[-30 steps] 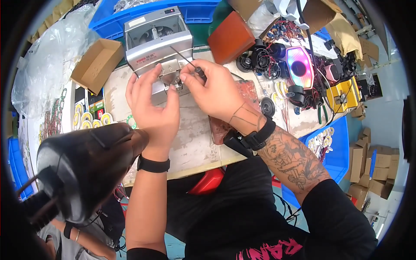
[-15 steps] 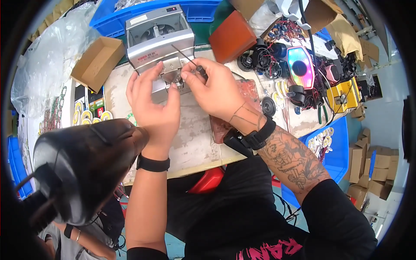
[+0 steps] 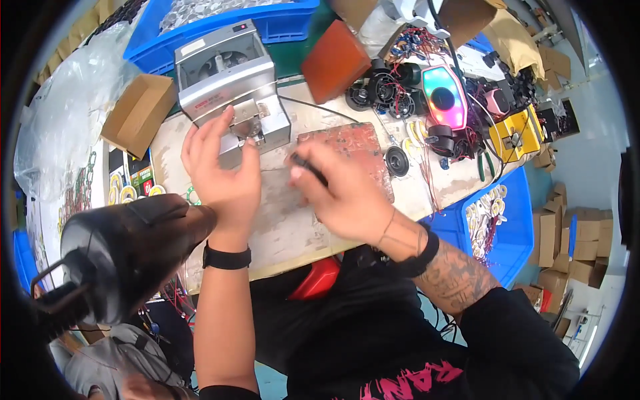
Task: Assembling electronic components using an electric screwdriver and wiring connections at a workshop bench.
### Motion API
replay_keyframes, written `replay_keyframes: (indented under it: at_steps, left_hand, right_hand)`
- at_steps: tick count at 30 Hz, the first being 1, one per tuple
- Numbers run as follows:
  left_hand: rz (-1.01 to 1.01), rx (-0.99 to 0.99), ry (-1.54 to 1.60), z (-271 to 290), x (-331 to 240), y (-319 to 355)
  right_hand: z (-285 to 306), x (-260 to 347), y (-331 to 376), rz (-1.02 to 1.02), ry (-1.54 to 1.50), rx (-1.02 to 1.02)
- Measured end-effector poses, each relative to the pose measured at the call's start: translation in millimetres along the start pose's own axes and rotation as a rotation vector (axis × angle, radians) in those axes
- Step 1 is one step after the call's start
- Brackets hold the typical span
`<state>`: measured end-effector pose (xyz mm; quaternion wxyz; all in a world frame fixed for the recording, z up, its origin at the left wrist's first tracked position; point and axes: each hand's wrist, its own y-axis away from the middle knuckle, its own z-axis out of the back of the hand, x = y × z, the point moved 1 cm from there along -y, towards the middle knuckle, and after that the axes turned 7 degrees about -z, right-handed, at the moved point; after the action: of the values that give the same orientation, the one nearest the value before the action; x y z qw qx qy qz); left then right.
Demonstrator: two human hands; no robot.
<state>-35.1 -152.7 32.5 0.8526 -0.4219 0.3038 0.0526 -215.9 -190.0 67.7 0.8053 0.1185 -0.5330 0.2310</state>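
The left hand (image 3: 223, 175) reaches its fingertips, loosely spread, to the front of the grey machine (image 3: 230, 87) at the bench's far side. Near it, the right hand (image 3: 340, 190) pinches a thin dark tool (image 3: 308, 168), grip narrow.

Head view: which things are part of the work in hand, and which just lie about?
In hand: left hand at grey machine; right hand holding small dark tool.
Lying about: cardboard box, glowing oval light, yellow device, black lamp.

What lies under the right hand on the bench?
Under the right hand shows a worn grey mat and part of a reddish-brown board. Whatever sits directly beneath the palm is covered.
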Motion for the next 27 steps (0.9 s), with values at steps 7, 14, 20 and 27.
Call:
replay_keyframes:
  at_steps: [7, 14, 20, 27]
  left_hand:
    - [-0.011, 0.030, -0.065, 1.3, 0.4, -0.5]
    - [-0.010, 0.045, -0.029, 1.3, 1.5, -0.6]
    - [-0.013, 0.029, -0.032, 1.5, 1.2, -0.1]
    - [0.012, 0.045, -0.040, 0.7, 1.6, 0.1]
  right_hand:
    - [-1.5, 3.9, 21.1, -0.069, 0.193, 0.078]
    - [-5.8, 1.0, 26.0, -0.037, 0.183, 0.079]
    - [-6.6, 2.4, 23.8, -0.041, 0.179, 0.058]
    - [-6.2, 2.6, 21.9, -0.030, 0.155, 0.048]
